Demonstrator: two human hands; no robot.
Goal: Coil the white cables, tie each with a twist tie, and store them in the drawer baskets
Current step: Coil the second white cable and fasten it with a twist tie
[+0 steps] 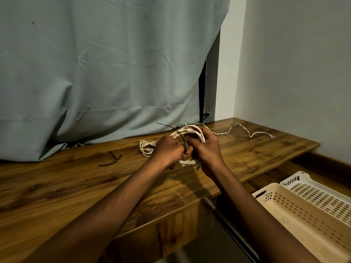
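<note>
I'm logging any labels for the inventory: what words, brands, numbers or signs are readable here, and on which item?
None can be read. The coiled cable held by the left hand and the right hand, the twist tie, the cream basket, the white basket, the wooden table and the curtain show no print.

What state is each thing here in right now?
Held cable: coiled, gripped by both hands, tie half on.
Twist tie: around the coil, end sticking up.
Small cable: coiled on the table.
Thin cable: uncoiled.
Spare ties: loose.
Baskets: empty, as far as visible.
</note>
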